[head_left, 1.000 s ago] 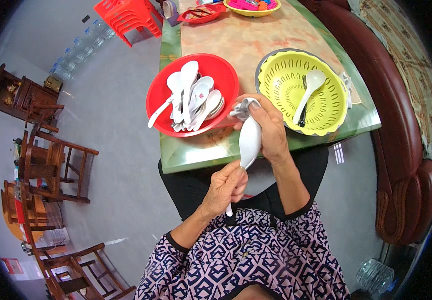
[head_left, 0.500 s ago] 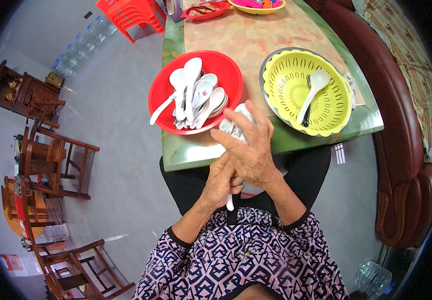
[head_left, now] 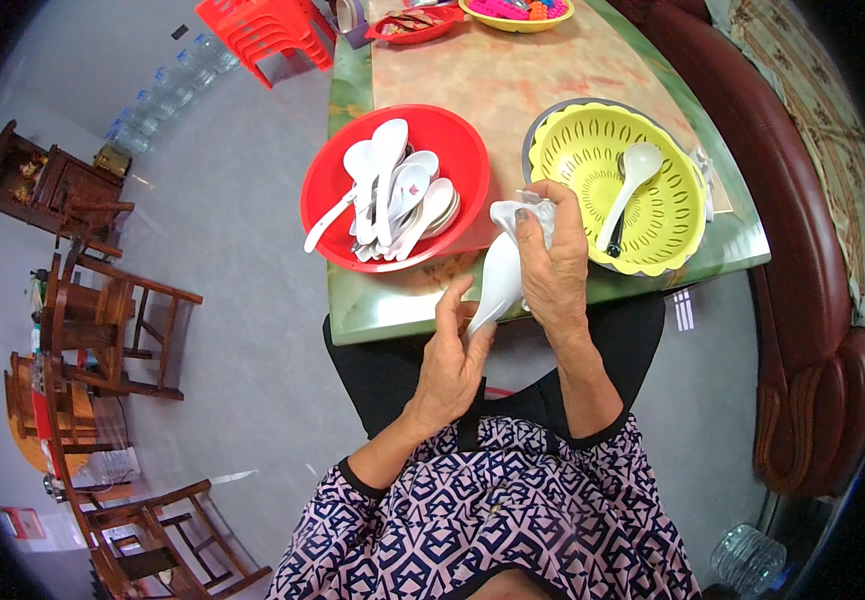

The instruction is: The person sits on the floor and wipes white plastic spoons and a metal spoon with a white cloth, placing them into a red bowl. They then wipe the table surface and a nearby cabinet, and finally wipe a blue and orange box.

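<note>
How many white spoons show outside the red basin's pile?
2: a white spoon between the left hand and right hand; another spoon in the yellow colander. Others may be hidden.

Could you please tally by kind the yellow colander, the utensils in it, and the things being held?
Yellow colander: 1
White spoons, one held: 2
Dark utensil, partly hidden: 1
Crumpled cloth: 1
Total: 5

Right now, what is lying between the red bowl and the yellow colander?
In the head view, marbled tabletop shows between the red bowl and the yellow colander; the right hand, holding a white cloth, partly covers the nearer stretch.
</note>
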A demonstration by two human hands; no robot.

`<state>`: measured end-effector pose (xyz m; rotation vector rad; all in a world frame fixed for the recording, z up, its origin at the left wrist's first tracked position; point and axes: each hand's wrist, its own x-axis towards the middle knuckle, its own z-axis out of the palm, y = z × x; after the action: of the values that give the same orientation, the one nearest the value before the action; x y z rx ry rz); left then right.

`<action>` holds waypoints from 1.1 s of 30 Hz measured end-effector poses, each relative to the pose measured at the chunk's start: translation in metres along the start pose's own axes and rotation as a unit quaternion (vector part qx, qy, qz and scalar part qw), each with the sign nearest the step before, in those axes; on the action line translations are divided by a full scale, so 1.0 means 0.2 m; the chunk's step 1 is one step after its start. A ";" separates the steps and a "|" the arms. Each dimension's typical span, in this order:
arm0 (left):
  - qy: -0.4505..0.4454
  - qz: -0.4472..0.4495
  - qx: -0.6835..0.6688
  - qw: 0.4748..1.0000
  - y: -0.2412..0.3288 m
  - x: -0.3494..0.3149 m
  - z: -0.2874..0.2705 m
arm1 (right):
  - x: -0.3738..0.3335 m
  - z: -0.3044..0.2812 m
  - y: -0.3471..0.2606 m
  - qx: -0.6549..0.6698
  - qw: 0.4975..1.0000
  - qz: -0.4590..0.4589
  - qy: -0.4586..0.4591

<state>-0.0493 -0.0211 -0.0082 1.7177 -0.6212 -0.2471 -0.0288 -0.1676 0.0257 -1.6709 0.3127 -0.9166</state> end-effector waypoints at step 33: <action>-0.003 -0.245 -0.419 0.875 0.01 0.07 -0.05 | -0.19 0.09 0.06 -0.240 0.943 -0.166 -0.158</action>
<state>-0.0331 -0.0215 -0.0017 0.9854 -0.0218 -0.7598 -0.0382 -0.1342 -0.0025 -2.3401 0.0301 -0.8352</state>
